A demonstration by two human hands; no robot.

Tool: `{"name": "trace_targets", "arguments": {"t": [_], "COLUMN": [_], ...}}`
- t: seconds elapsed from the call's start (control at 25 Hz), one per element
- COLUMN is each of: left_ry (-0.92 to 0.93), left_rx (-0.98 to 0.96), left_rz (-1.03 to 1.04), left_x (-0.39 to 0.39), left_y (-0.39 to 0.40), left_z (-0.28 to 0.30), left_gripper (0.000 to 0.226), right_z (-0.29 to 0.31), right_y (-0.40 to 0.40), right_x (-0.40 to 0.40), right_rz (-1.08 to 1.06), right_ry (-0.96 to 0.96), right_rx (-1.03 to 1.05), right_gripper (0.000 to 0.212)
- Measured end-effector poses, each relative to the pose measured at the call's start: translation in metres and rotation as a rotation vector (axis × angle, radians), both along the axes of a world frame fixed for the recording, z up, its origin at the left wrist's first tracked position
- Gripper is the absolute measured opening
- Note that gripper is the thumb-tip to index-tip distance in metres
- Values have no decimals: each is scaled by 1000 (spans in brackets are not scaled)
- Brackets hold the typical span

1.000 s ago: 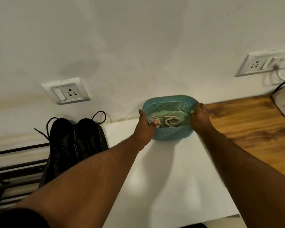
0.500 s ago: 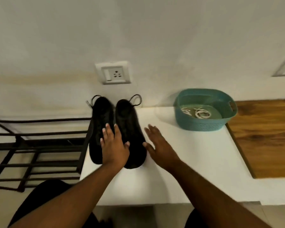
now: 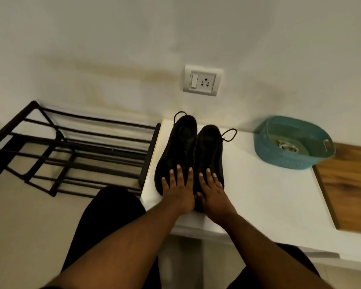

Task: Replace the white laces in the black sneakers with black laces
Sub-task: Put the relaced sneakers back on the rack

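Two black sneakers stand side by side on the white table (image 3: 258, 195), the left sneaker (image 3: 176, 147) and the right sneaker (image 3: 209, 149), heels toward the wall. Black lace loops (image 3: 229, 134) stick out near their far ends. My left hand (image 3: 178, 191) lies flat on the near end of the left sneaker, fingers straight. My right hand (image 3: 214, 193) lies flat on the near end of the right sneaker. White laces (image 3: 286, 145) sit coiled inside a teal basket (image 3: 288, 161) at the back right.
A black metal rack (image 3: 71, 149) stands left of the table, against the wall. A wall socket (image 3: 202, 80) is above the sneakers. A wooden surface (image 3: 350, 184) adjoins the table on the right. My dark-clothed knees are below the table edge.
Both hands left the teal basket and moved left to the sneakers; the right hand now rests on the right sneaker. The camera has swung left and down.
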State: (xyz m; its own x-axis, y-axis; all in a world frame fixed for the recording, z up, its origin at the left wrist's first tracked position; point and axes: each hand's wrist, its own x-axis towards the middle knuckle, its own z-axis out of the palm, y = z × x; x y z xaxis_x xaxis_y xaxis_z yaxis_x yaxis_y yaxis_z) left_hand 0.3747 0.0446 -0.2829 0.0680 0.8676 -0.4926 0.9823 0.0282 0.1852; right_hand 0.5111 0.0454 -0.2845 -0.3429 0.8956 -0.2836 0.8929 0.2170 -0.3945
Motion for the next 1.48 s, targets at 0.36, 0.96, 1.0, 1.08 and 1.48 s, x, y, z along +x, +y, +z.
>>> {"name": "trace_targets", "arguments": {"t": [0.36,0.96,1.0,1.08,1.48], "left_ry": [92,181,231,331,329], "left_rx": [169,16,36,69,209], "left_rz": [-22,-7,-34,-91,-129], "left_x": [-37,-58,-60,-62,-53], "left_y": [-54,-1,5,15,34], "left_z": [16,15,16,20,39], "left_gripper": [78,80,80,81,84], "right_z": [35,93,91,85,82], "right_y": [-68,40,49,62,40], "right_x": [5,21,17,14,32], "right_rz": [99,240,246,269,283], "right_ry": [141,-65,-118,-257,-339], "right_rx": [-19,128,135,125,200], "right_gripper": [56,52,55,58,38]}}
